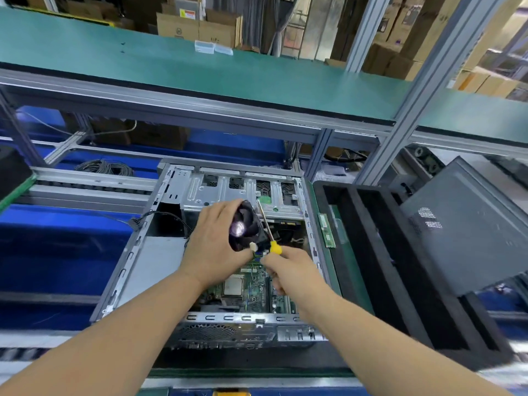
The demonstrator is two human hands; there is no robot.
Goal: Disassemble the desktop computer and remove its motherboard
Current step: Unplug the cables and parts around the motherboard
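Cooler fan lifted out; green motherboard [245,287] not yet freed, seated in the open grey metal computer case [143,247] on the table.

We judge the next move: set down the round black cooler fan [244,225], then undo the board screws. Left hand [213,244] wraps the fan above the case; right hand [288,270] grips the yellow-handled screwdriver [268,230], shaft pointing up and away.

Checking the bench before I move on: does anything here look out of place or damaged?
Nothing looks damaged. The left hand holds the removed cooler fan above the open case; a memory stick lies on the foam tray's edge.
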